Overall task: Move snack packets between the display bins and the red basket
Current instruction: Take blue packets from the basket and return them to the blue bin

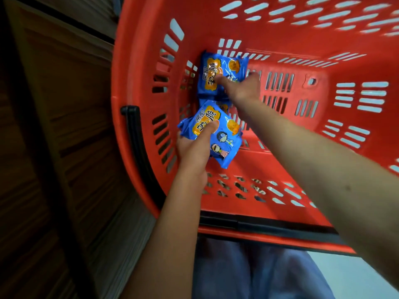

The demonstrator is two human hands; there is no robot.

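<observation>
Both hands work inside the red basket (140,61). The left hand (194,154) grips the packet stack (218,137), with the thumb laid across its top face. Beyond it, the right hand (241,87) pinches the far packet (222,67), thumb on the print. A third packet (216,103) lies between the two hands. No display bins are in view. The task appears to be midway, with packets still in the basket.

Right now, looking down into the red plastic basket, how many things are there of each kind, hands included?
Blue foil snack packets: 3 showing, one gripped by the left hand, one held by the right hand, one partly hidden between them; more may be stacked behind.
Red slotted plastic basket: 1
Hands: 2
Total: 6
</observation>
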